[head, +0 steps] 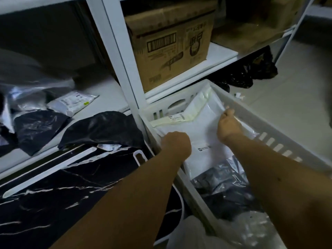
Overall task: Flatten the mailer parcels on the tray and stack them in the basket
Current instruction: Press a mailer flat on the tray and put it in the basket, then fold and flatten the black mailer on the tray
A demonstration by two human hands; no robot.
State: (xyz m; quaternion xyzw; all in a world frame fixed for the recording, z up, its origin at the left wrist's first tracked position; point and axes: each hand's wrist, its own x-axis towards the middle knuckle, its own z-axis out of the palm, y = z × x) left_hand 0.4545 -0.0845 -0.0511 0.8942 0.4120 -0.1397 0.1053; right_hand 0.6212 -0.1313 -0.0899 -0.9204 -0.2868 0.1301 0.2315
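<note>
You have one view only, a wide-angle camera on your head, looking forward and steeply down along both forearms. It sits close over the white basket [280,126] at right and the black marbled tray [53,194] at left, with shelving [115,51] straight ahead.

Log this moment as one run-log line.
step: stacking | left hand: grips white mailer near edge | right hand: pinches far edge | place: basket
</note>
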